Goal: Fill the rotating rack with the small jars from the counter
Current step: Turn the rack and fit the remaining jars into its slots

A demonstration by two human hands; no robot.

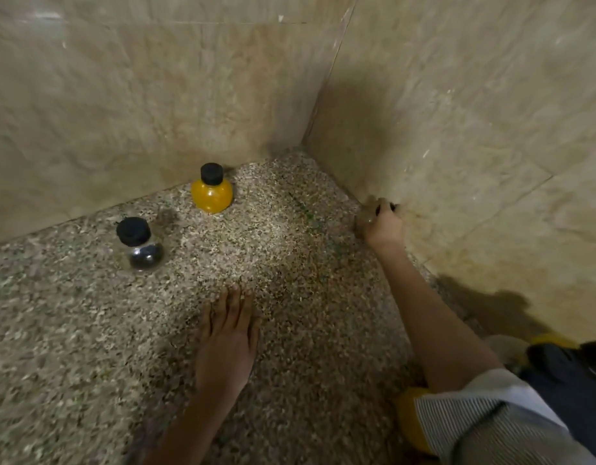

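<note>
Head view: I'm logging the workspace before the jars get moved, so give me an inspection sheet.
Surface: speckled stone counter, in a tiled corner.
Job's things: yellow jar and dark-filled jar, both black-capped, upright, apart; a third jar by the right wall.
Clutter: yellow and dark objects at lower right, blurred.
Grippers: left hand flat on the counter, holding nothing; right hand closed in a grip on the third jar.
Cables: nothing seen.
Surroundings: beige tiled walls; rack not clearly in view.

Home kitchen corner, speckled stone counter (88,347), beige marble-tiled walls (139,95), small spice jars (211,189)
</note>
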